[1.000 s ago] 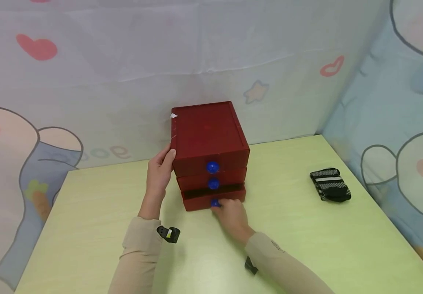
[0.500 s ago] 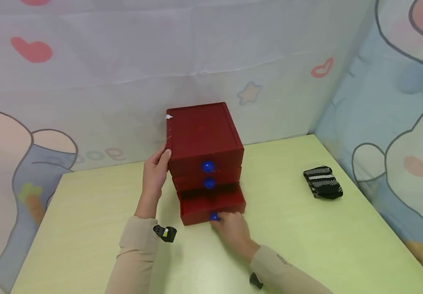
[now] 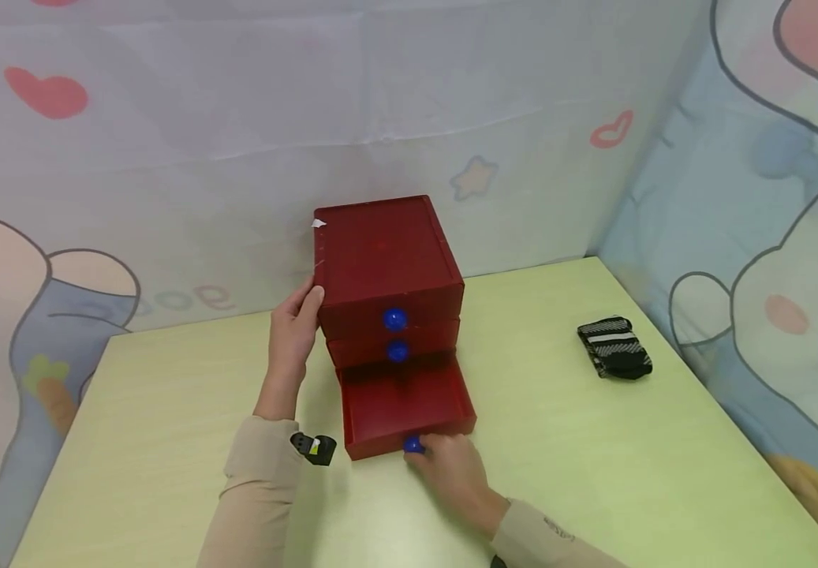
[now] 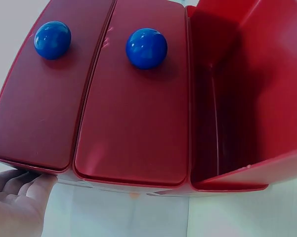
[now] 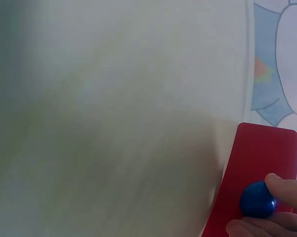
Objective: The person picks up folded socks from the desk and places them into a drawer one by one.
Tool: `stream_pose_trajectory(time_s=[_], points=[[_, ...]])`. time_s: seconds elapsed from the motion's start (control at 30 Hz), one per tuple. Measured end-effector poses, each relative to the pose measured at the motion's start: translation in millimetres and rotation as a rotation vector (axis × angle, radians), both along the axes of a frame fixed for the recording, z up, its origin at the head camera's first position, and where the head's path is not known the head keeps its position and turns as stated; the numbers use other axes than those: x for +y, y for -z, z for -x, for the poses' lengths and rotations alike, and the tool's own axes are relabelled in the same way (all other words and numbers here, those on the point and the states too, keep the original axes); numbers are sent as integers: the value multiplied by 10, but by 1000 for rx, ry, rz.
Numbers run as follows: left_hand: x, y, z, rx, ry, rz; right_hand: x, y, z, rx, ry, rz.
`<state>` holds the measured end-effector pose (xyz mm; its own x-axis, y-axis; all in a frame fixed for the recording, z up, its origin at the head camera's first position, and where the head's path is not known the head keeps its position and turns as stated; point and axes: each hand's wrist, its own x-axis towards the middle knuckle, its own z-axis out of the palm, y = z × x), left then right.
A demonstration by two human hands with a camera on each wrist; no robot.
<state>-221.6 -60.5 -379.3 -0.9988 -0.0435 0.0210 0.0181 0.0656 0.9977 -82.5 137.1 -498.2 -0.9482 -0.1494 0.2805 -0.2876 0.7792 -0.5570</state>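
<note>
A dark red cabinet (image 3: 389,248) with three stacked drawers stands against the back wall, each drawer front bearing a round blue knob. The bottom drawer (image 3: 362,447) is pulled well out, and its visible inside holds nothing. My right hand (image 3: 454,477) pinches that drawer's blue knob (image 5: 257,201) between thumb and fingers. At the cabinet's left side, my left hand (image 3: 289,335) rests with fingers against the side wall and thumb near the front edge. The upper two drawers, with the top knob (image 4: 53,39) and middle knob (image 4: 146,48), are closed.
On the right of the pale yellow-green table (image 3: 543,465) lies a folded black-and-white striped textile, sock-like (image 3: 614,348). Cartoon-printed cloth walls (image 3: 238,102) bound the table at the back and the right.
The bottom drawer has slid from slightly ajar to far out, drawn toward me by my right hand on its knob. My left hand stays on the cabinet's side. The head view has shifted slightly.
</note>
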Motion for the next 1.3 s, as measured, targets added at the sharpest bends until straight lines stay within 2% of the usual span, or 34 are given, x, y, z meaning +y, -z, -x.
stream_pose_trajectory(time_s=[0.37, 0.5, 0.67, 0.87, 1.13, 1.23, 1.3], points=[[-39, -15, -28, -5, -7, -5, -13, -44, -70, -13, -1, -19], [-61, -28, -48, 2, -10, -3, 106, -160, -115, -1, -16, -32], [-100, -40, -83, 22, -17, -14, 426, -372, -133, 29, -15, 15], [-95, -43, -102, 31, -21, -28, 1006, -545, 52, 126, -52, 45], [-67, -37, -132, 33, -26, -23, 1701, -623, 318, 272, 39, 51], [-58, -39, -154, 33, -28, -21, 1917, -630, 393, 259, 57, 29], [-52, -43, -173, 30, -27, -17, 2059, -633, 441, 214, 70, 8]])
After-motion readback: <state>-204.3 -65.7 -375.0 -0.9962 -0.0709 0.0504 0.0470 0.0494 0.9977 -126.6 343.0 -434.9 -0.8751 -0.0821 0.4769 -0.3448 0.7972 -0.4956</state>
